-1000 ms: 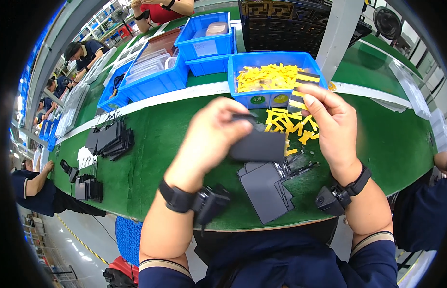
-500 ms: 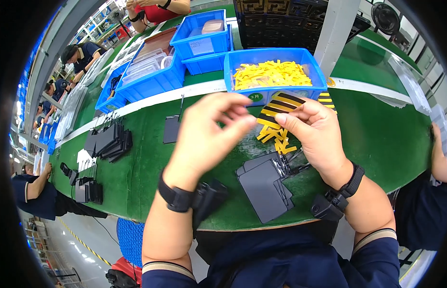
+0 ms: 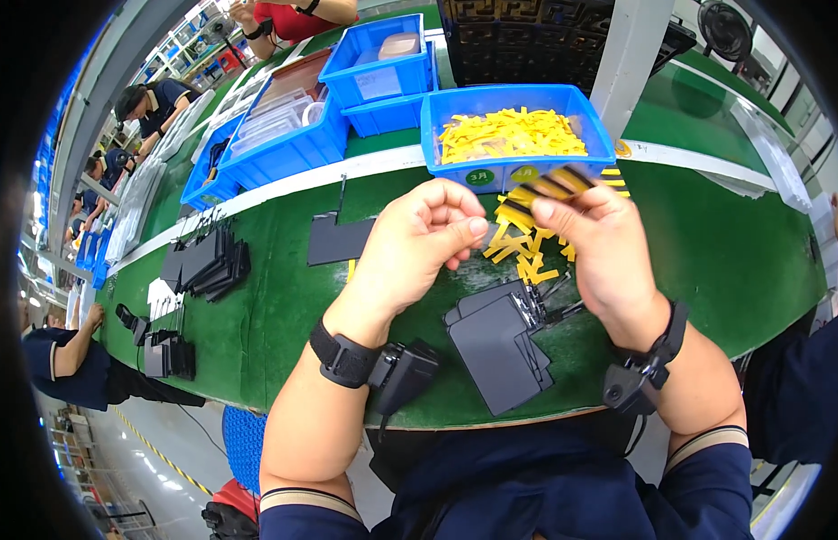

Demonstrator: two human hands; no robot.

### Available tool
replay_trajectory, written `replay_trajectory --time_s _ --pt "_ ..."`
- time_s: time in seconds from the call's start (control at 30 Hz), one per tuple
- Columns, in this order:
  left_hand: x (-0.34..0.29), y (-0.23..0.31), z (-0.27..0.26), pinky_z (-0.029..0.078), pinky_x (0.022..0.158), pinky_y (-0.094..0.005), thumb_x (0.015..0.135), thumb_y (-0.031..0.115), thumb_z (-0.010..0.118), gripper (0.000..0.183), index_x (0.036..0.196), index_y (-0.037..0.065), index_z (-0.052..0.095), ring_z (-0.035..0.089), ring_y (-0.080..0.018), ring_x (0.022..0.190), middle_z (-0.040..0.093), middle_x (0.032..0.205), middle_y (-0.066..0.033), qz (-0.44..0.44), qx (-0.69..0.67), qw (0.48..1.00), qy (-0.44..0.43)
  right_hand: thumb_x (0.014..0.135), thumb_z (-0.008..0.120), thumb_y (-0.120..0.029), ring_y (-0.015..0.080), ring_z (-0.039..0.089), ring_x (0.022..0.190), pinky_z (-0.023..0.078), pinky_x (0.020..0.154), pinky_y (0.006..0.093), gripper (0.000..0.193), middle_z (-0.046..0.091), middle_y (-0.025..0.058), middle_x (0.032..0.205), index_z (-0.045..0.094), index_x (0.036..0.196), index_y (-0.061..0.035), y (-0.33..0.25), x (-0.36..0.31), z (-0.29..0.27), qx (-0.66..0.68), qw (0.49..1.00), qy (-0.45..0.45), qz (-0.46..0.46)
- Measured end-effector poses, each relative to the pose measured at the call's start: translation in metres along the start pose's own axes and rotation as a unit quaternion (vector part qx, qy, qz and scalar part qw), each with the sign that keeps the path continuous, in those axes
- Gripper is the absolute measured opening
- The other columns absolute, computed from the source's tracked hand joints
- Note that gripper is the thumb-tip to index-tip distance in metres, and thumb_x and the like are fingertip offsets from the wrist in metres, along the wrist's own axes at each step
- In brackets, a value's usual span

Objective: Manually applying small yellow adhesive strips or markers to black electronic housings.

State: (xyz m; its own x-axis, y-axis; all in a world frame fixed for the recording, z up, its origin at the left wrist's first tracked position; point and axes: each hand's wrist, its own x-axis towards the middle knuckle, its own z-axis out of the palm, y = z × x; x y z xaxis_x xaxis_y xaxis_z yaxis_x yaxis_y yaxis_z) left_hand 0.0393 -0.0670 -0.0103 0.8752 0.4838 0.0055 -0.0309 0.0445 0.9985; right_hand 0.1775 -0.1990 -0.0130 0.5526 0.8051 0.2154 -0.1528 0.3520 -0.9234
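Between the thumb and fingers of my right hand (image 3: 608, 243) is a yellow-and-black striped sheet (image 3: 549, 191), smeared by motion. My left hand (image 3: 423, 238) is closed in a pinch just left of it; whatever it may hold is hidden. Loose yellow strips (image 3: 527, 261) lie on the green table below the sheet. Closer to me is a pile of flat dark grey panels (image 3: 498, 351) with thin leads at the upper end. Another dark panel (image 3: 338, 241) lies beyond my left wrist, partly covered, with a bit of yellow beside it.
A blue bin (image 3: 518, 173) full of yellow strips stands beyond my hands. More blue bins (image 3: 284, 157) stand at the back left. Stacked dark panels (image 3: 207, 261) lie on the left of the green table (image 3: 275, 333). A white post (image 3: 621, 63) rises at the back. Other people sit around.
My left hand has moved slightly right and its fingers have closed together. The striped sheet has tilted and shifted right with my right hand, uncovering more loose yellow strips.
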Motion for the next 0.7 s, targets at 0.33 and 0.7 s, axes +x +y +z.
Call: replay_trajectory --time_s 0.33,0.7 --pt "-0.041 0.021 0.034 0.047 0.074 -0.037 0.055 0.045 0.079 0.084 0.117 -0.004 0.051 0.057 -0.0302 0.081 0.057 0.087 -0.0144 0.184 0.577 0.794 -0.063 0.081 0.062 0.001 0.007 0.056 0.073 0.046 0.066 0.0201 0.016 0.059 0.0034 0.086 0.063 0.097 0.0036 -0.006 0.004 -0.004 -0.123 0.987 0.034 -0.096" --pt "-0.038 0.028 0.034 0.046 0.078 -0.0307 0.071 0.01 0.072 0.06 0.122 -0.005 0.044 0.059 -0.0205 0.083 0.06 0.092 -0.0121 0.122 0.481 0.864 -0.082 0.076 0.067 -0.003 0.0127 0.059 0.075 0.047 0.068 0.0238 0.019 0.063 0.0081 0.087 0.065 0.094 0.0031 -0.006 0.004 -0.006 -0.226 0.948 0.023 -0.223"
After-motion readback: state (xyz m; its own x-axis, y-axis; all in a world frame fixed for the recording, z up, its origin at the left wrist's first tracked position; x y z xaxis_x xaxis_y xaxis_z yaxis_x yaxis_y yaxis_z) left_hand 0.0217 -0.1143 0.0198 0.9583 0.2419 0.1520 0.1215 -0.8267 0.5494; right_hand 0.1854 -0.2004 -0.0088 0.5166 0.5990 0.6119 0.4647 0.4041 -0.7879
